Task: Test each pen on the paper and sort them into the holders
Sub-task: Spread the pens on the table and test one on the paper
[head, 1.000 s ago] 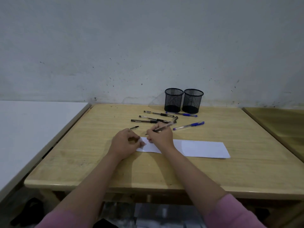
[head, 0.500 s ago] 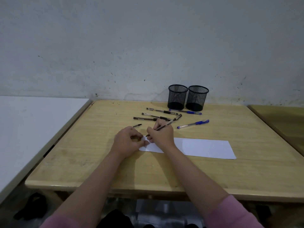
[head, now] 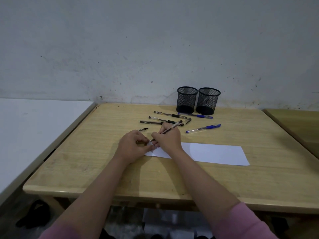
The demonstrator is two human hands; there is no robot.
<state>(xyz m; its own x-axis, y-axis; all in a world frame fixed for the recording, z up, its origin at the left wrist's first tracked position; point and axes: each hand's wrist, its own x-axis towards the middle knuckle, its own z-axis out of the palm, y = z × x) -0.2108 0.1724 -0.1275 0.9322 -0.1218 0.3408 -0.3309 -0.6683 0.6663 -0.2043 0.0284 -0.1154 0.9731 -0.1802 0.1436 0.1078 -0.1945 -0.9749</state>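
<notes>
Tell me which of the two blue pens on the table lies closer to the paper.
The blue pen lying alone right of the black ones; the other blue pen sits back against the mesh holders.

No legible text, label, brand, number or sign appears on the pens (head: 170,115), mesh holders (head: 187,99) or paper strip (head: 215,155).

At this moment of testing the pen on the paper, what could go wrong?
1. The right hand writes at the far left corner of the paper; the tip may slip onto the table and mark the wood.
2. The left hand pins only that corner, so the long free end may swing.
3. The small pen cap lies loose beside the left hand and could be knocked away.
</notes>
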